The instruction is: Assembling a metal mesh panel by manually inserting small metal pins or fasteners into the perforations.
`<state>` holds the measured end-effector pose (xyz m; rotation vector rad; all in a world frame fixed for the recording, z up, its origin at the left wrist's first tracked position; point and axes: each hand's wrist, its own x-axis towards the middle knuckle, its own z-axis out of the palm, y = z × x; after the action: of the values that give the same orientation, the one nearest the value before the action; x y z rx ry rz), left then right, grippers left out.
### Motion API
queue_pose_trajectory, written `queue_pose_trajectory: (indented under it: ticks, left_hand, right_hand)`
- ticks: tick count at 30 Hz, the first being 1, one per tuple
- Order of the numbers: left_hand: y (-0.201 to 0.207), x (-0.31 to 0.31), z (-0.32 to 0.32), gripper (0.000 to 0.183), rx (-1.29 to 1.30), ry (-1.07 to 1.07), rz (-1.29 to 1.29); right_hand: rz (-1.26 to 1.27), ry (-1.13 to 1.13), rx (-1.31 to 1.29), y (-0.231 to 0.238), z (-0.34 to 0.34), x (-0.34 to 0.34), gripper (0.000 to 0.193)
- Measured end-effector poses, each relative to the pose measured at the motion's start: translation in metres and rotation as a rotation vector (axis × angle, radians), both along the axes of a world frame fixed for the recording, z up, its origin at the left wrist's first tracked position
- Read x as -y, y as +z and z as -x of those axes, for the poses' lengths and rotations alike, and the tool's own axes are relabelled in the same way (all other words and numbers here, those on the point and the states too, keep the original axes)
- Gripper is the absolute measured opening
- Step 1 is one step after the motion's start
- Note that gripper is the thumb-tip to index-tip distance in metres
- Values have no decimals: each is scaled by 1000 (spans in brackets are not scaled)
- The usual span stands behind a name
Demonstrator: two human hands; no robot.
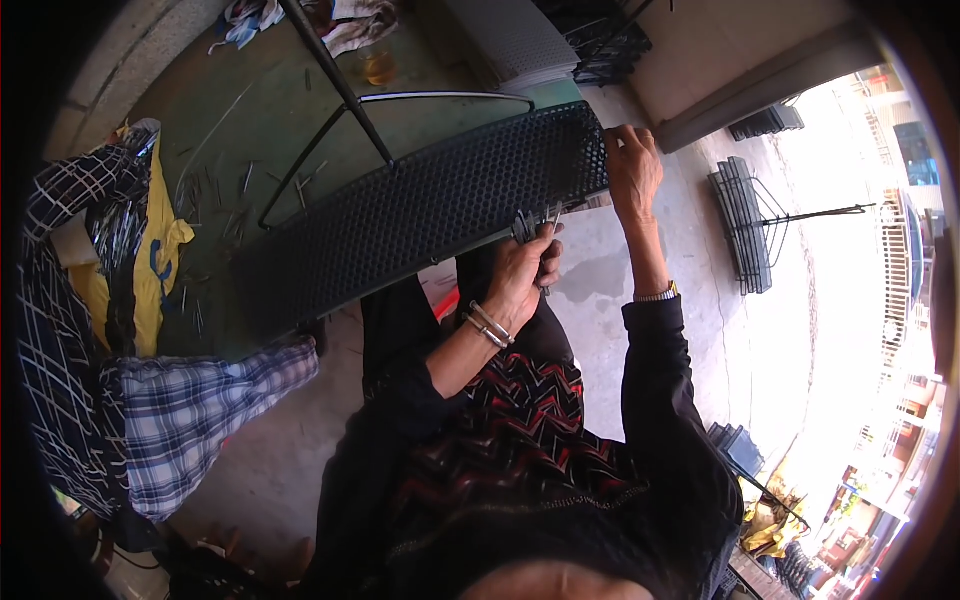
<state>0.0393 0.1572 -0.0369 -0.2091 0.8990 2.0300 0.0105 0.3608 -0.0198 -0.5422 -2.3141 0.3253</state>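
A long black perforated panel (430,195) lies slanted across the green work surface, its near edge over my lap. A black rod frame (352,105) with bent side arms meets the panel's far side. Below the panel's near edge, my left hand (520,270) is closed around a small bunch of thin dark strips (524,226), whose ends stick up past the fingers. My right hand (634,175) is at the panel's right end, fingers bent and pressed together against its corner; whatever lies between the fingertips is hidden.
Loose thin metal pieces (240,180) are scattered on the green table (205,120). A yellow bag (160,250) of shiny strips and plaid cloth (200,420) sit at the left. Stacked grey perforated panels (515,45) stand at the back. More dark racks (742,225) rest on the floor at the right.
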Motion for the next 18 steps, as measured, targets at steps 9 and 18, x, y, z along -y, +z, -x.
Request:
queue_pose_trajectory:
  ticks: [9,18]
  left_hand:
    - [3,0,2,20,-19,55,-11]
    - [7,-10,10,17,33,49,38]
  right_hand:
    - [766,350,382,30,-46,31,21]
    - [433,100,-45,40,-38,28,15]
